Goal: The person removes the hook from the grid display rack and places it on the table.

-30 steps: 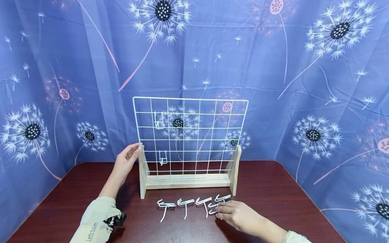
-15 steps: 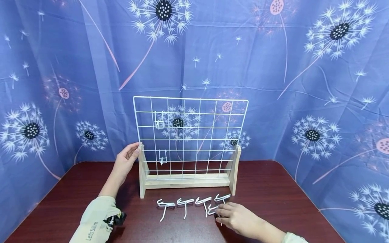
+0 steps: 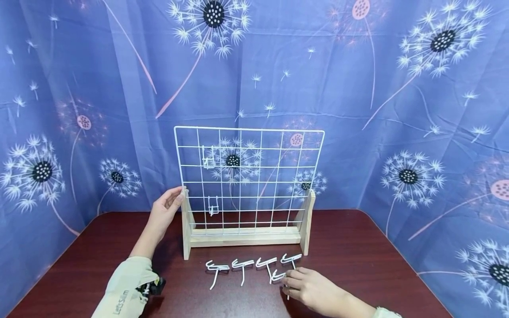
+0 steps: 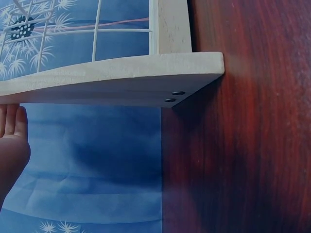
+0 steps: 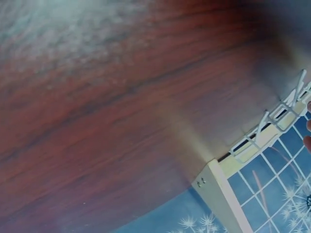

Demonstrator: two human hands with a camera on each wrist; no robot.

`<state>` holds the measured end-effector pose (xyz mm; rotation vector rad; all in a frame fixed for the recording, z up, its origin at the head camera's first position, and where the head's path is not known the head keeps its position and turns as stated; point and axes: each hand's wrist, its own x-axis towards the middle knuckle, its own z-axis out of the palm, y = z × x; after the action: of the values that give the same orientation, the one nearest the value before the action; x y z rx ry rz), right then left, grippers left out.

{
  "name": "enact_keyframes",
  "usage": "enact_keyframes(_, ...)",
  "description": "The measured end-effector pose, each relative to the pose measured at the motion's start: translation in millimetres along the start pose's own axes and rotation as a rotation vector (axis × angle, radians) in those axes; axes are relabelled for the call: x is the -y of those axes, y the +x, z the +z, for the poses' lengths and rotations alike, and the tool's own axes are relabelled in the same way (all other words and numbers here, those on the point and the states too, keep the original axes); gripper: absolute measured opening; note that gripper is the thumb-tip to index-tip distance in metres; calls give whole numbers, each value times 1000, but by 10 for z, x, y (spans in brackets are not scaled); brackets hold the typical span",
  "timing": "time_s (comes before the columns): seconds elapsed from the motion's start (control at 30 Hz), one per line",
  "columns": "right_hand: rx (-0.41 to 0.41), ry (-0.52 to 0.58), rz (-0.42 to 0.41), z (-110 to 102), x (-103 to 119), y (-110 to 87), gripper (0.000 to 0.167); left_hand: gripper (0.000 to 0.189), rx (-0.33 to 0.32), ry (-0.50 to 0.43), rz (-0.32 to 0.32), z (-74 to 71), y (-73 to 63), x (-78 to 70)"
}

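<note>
In the head view my left hand [image 3: 165, 210] holds the top of the left side panel of a wooden stand [image 3: 186, 229], and straight fingers [image 4: 21, 121] touch the panel's outer face in the left wrist view. A white wire grid [image 3: 260, 182] stands upright in it. Two white wire hooks hang on the grid's left side, an upper hook [image 3: 208, 161] and a lower hook [image 3: 213, 207]. At the front right my right hand [image 3: 312, 289] pinches another white hook [image 3: 279, 276] low over the table; the fingers cover part of it.
Several more white hooks lie in a row before the stand: a leftmost hook [image 3: 216, 268], a second hook [image 3: 242, 265], a third hook [image 3: 266, 263] and a far-right hook [image 3: 291, 259]. The dark red table [image 3: 358, 251] meets a blue patterned curtain [image 3: 350, 168] behind and at both sides.
My right hand has shifted slightly toward the front edge, and the near hooks by its fingers have moved with it. The left hand, stand and hanging hooks stay put.
</note>
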<state>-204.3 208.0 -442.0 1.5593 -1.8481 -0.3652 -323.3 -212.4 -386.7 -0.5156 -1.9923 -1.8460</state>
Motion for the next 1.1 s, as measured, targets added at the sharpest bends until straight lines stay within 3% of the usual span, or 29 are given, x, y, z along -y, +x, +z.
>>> enact_keyframes(0.2,-100,72,103,-36,-56,168,40,45,0,-2,-1,-5,0,39)
enact_keyframes(0.43,-117,143,287,-45,-127,438,22,45,-1,12,-5,-16,1,48)
enact_keyframes(0.63,-136,182,405,20,-192,713,27,45,0,5,8,-3,9,28)
enact_keyframes(1.1,-300,315,650,92,-390,1434,42,41,-1,-1,-5,-16,33,43)
